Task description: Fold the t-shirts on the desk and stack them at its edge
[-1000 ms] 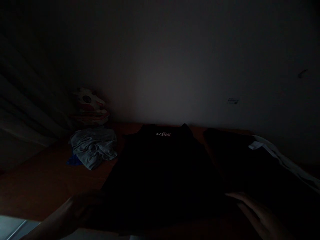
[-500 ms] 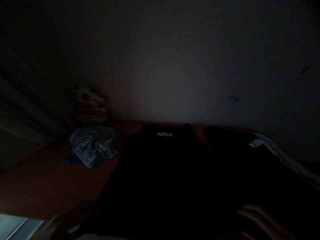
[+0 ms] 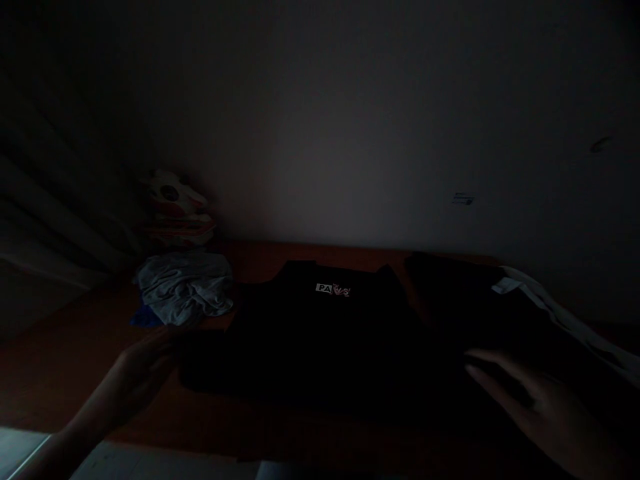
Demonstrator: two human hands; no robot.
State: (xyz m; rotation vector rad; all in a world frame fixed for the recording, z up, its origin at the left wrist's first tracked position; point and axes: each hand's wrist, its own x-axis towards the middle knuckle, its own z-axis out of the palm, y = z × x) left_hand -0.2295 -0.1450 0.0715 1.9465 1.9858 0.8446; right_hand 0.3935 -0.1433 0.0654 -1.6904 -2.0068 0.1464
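The scene is very dark. A black garment (image 3: 320,340) with a small white label near its top lies flat on a reddish-brown surface (image 3: 75,360). My left hand (image 3: 143,370) rests at the garment's lower left edge, fingers extended toward the cloth. My right hand (image 3: 545,407) lies at the garment's right side, fingers spread and flat over dark cloth. Whether either hand pinches the fabric is lost in the dark.
A crumpled light grey cloth (image 3: 185,290) lies at the left, with something blue under it. Behind it stands a white and red object (image 3: 175,210) near a curtain. A dark pile with a white-trimmed garment (image 3: 530,293) lies at the right. A wall rises behind.
The black garment now looks shorter, its lower edge brought up and its label lower in view. Both hands have moved forward, up from the bottom edge of the view.
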